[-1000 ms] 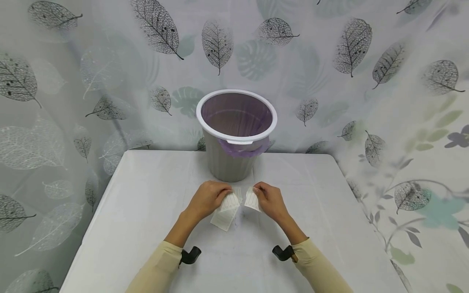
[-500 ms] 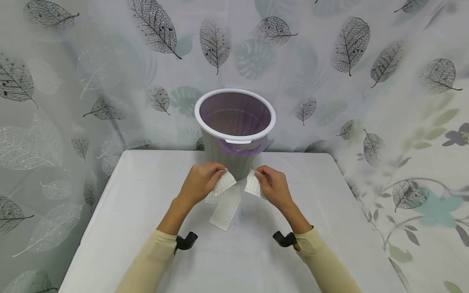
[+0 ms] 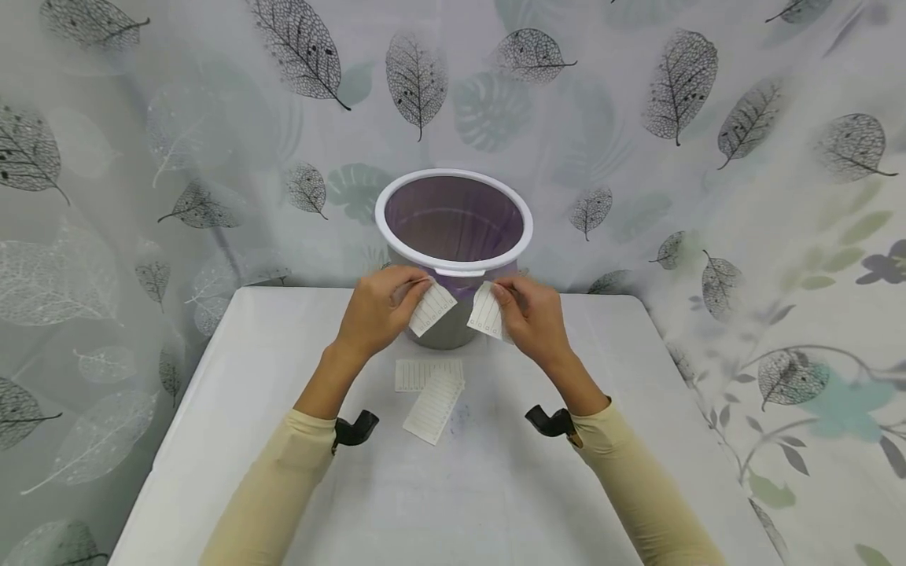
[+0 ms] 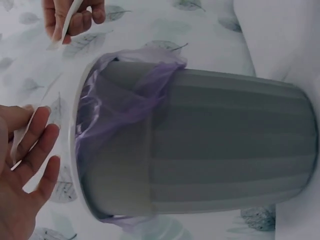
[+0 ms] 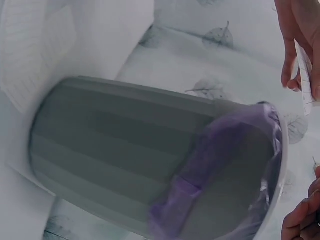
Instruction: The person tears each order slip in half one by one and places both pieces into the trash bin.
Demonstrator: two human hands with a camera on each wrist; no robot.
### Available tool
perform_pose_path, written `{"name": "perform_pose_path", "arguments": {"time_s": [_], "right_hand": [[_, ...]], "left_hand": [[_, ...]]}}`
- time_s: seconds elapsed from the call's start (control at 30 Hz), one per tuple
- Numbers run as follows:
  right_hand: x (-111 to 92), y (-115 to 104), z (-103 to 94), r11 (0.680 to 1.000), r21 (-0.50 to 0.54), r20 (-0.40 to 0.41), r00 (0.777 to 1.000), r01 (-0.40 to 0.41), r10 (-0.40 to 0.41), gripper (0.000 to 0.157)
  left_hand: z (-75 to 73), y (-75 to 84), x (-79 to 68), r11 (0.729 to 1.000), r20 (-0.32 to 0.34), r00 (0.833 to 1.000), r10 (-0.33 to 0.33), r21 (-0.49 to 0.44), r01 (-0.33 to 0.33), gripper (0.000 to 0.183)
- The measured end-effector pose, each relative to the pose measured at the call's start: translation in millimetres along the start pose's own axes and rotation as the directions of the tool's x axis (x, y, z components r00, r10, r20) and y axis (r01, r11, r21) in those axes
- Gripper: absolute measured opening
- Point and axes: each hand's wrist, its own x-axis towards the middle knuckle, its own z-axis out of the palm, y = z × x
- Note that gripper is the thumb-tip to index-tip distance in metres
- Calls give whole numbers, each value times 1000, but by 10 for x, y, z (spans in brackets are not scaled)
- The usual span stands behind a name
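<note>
My left hand (image 3: 378, 306) pinches a torn piece of white paper (image 3: 432, 308) printed with lines, in front of the bin's left side. A matching piece of paper (image 3: 487, 310) is between the thumb and fingers of my right hand (image 3: 534, 318), opposite it. Both pieces hang just below the white rim of a grey waste bin (image 3: 453, 339). Two more lined paper slips lie on the table, one crosswise (image 3: 410, 376) and one slanted (image 3: 433, 407) overlapping it. In the left wrist view, my left hand (image 4: 25, 165) holds its paper close to the bin's rim (image 4: 74, 150).
A purple bag (image 5: 187, 185) lines the bin and folds out over its rim. The bin stands near the back edge of the white-covered table (image 3: 602, 472). A leaf-patterned curtain (image 3: 602, 157) hangs behind it.
Both hands have risen and moved forward toward the bin, each carrying a paper piece. The two slips left on the table are now fully uncovered.
</note>
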Motion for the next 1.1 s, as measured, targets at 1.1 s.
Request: {"name": "perform_pose_path", "arguments": {"time_s": [1.1], "right_hand": [[1127, 170, 64, 995, -97, -12, 999, 33, -34, 14]], "left_hand": [[-84, -333, 849, 970, -143, 963, -229, 43, 237, 17]]}}
